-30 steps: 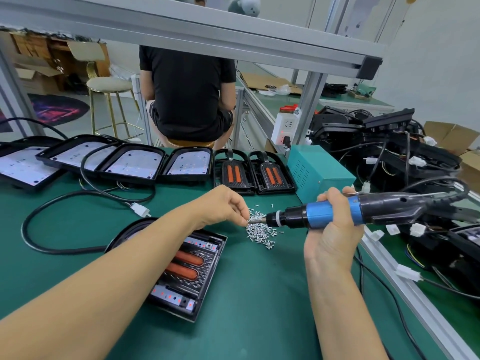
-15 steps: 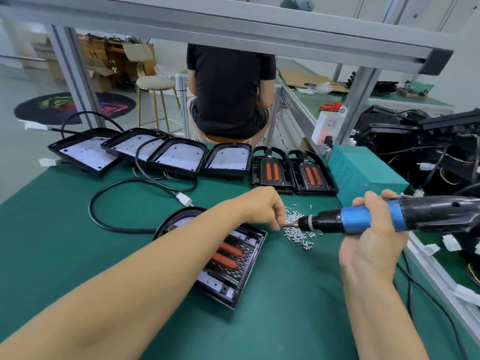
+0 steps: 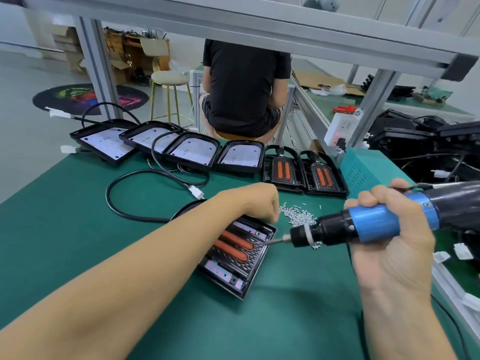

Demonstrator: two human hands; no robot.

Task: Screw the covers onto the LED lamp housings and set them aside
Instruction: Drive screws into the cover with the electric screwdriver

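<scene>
No readable txt, labels, brands or nos. can be made out anywhere; marks on power strip at 1 o'clock too blurred.

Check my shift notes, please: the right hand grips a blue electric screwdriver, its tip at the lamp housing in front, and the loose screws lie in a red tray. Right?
Not quite. The head view shows the screws lying loose on the green mat, with no tray. The right hand does grip the blue screwdriver, tip at the lamp housing.

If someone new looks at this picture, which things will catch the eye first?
First, the blue electric screwdriver gripped in the right hand, its bit pointing at the lamp housing with two orange strips in the middle of the green table. The left hand rests at the housing's far edge, beside a pile of small screws.
</scene>
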